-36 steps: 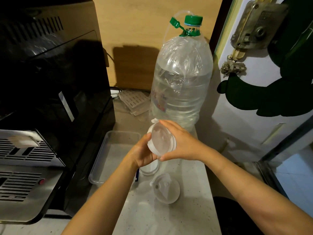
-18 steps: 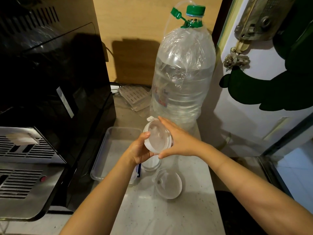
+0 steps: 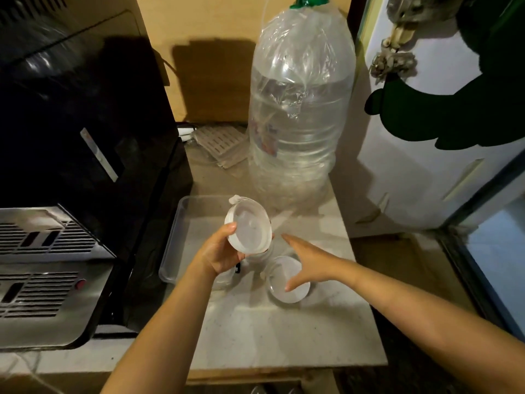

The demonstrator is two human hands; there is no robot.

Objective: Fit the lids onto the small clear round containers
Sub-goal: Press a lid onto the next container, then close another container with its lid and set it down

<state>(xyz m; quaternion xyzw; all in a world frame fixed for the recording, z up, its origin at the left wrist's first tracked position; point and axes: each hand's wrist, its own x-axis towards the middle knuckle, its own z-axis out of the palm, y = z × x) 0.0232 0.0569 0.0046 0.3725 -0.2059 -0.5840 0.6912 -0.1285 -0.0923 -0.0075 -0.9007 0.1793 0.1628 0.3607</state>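
My left hand (image 3: 220, 253) grips a small clear round container with a white lid (image 3: 250, 228) on it, tilted so the lid faces me, a small tab at its top left. My right hand (image 3: 308, 261) is off it, fingers spread, hovering just above a second round lid (image 3: 287, 288) that lies flat on the pale counter (image 3: 255, 336). Another clear container (image 3: 257, 261) stands on the counter between my hands, mostly hidden behind the held one.
A clear rectangular tray (image 3: 184, 223) lies left of my hands, beside a black and steel appliance (image 3: 71, 194). A big clear water bottle (image 3: 301, 115) stands behind. A white door (image 3: 426, 180) bounds the right side; the counter's front edge is near.
My right hand has let go of the lidded container and dropped toward the lid on the counter. My left hand alone holds the container now, a little lower.
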